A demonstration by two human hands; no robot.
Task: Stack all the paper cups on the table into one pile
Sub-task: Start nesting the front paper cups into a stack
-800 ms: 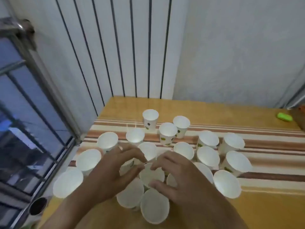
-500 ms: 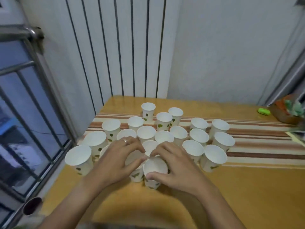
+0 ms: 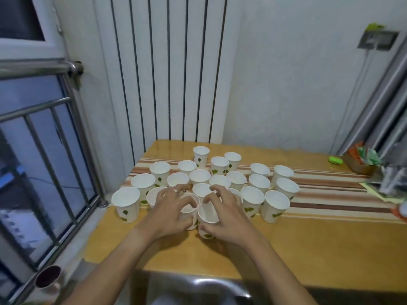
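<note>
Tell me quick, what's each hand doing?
Left hand: fingers curled round a paper cup.
Right hand: fingers curled round the neighbouring cup.

cups: white paper cups with green leaf prints (image 3: pixel 220 166), all upright, mouths up, none nested
spread: a loose cluster on the wooden table with the striped cloth (image 3: pixel 330 194), many rims touching or just beside each other
near pair: two front cups side by side, left one (image 3: pixel 189 209), right one (image 3: pixel 208 215), each gripped by a hand
outlier: farthest cup (image 3: pixel 201 155) stands at the back
</note>
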